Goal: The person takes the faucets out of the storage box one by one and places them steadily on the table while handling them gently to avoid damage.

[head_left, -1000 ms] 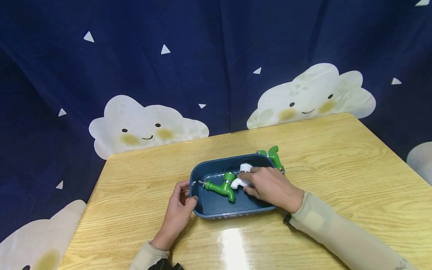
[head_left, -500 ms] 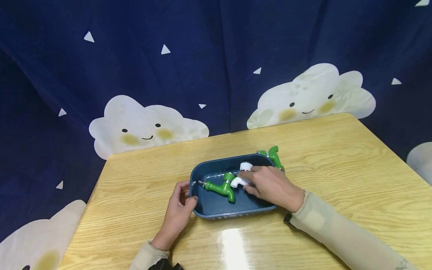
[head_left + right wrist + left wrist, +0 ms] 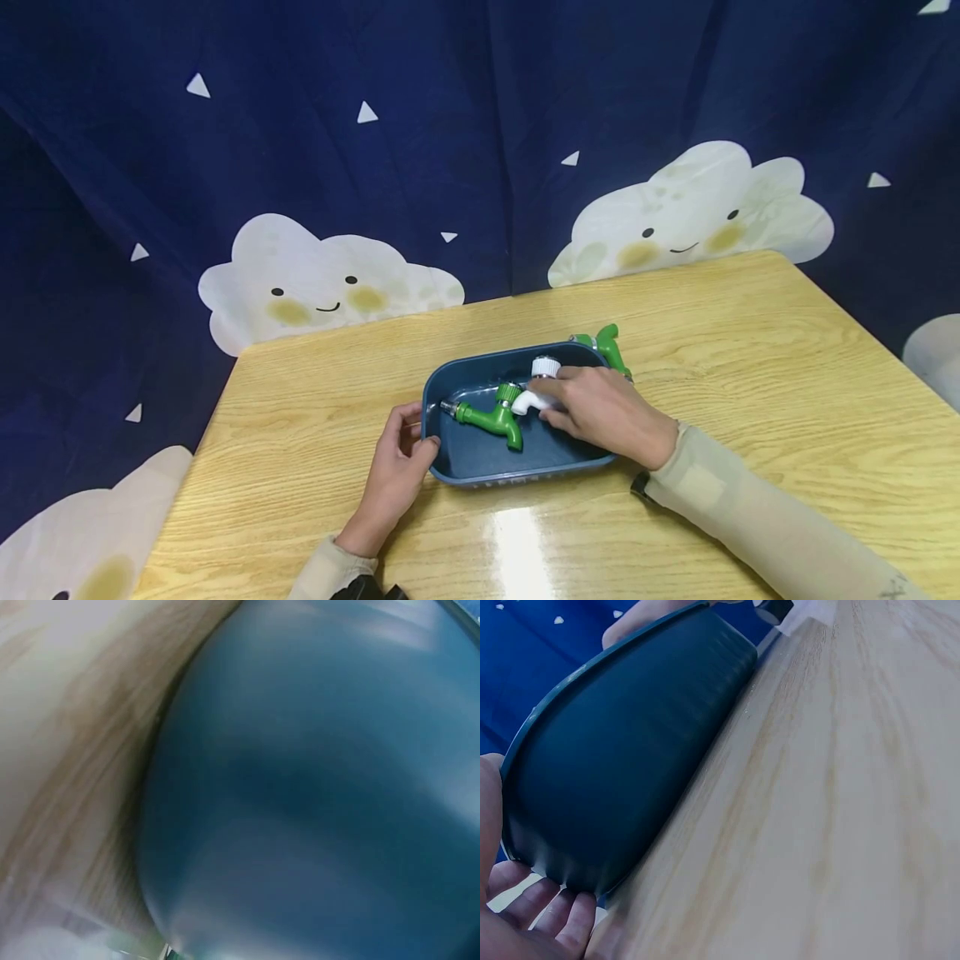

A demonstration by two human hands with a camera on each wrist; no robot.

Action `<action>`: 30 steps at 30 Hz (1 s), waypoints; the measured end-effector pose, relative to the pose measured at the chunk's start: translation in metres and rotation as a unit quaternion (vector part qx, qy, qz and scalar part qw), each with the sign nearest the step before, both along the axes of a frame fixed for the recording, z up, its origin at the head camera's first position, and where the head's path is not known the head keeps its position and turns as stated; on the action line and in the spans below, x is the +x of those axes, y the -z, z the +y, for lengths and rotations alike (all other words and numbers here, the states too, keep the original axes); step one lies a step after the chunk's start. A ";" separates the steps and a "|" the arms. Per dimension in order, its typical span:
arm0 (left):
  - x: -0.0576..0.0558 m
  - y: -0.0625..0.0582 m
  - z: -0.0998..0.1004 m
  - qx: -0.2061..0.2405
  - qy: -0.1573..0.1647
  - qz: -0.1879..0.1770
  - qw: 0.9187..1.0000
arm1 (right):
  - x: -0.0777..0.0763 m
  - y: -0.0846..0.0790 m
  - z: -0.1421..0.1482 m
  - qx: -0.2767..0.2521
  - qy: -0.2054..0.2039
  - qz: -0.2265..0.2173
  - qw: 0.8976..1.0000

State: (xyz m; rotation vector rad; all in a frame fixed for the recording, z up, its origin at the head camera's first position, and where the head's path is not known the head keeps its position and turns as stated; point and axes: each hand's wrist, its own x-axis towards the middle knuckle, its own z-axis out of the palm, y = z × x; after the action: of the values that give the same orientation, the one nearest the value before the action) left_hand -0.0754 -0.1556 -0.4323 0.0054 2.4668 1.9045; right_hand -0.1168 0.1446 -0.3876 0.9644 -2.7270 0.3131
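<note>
A dark blue plastic basket (image 3: 480,471) stands on the wooden table. My left hand (image 3: 399,467) grips its left end, thumb over the rim and fingers against the outer wall; the left wrist view shows those fingers (image 3: 555,911) along the basket's end. Inside lies a green faucet (image 3: 491,419) with a metal threaded end pointing left. Beside it is a white faucet (image 3: 531,403) with a ribbed knob, pinched between the thumb and fingers of my right hand (image 3: 611,417). In the right wrist view the basket's outer wall (image 3: 300,787) fills most of the picture and hides the hand.
Another green faucet (image 3: 612,350) lies on the table just behind the basket's right back corner. The wooden table (image 3: 300,467) reaches back to a dark blue curtain (image 3: 420,150) with cloud prints.
The white faucet and my right hand's fingers have shifted very slightly upward in the head view. My left hand and the basket stay in place.
</note>
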 end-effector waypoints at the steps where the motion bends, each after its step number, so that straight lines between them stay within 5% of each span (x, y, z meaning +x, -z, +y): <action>1: 0.000 0.000 0.000 0.000 0.001 0.000 1.000 | 0.000 0.000 0.000 0.000 0.000 0.000 1.000; 30: 0.002 -0.001 0.002 0.000 -0.001 0.004 1.000 | 0.000 -0.009 0.005 -0.014 -0.007 0.024 1.000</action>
State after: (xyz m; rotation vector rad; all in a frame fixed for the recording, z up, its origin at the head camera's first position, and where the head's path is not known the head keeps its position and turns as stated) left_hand -0.0738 -0.1533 -0.4311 0.0108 2.4733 1.9088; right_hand -0.1169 0.1493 -0.3790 0.9722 -2.6666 0.3270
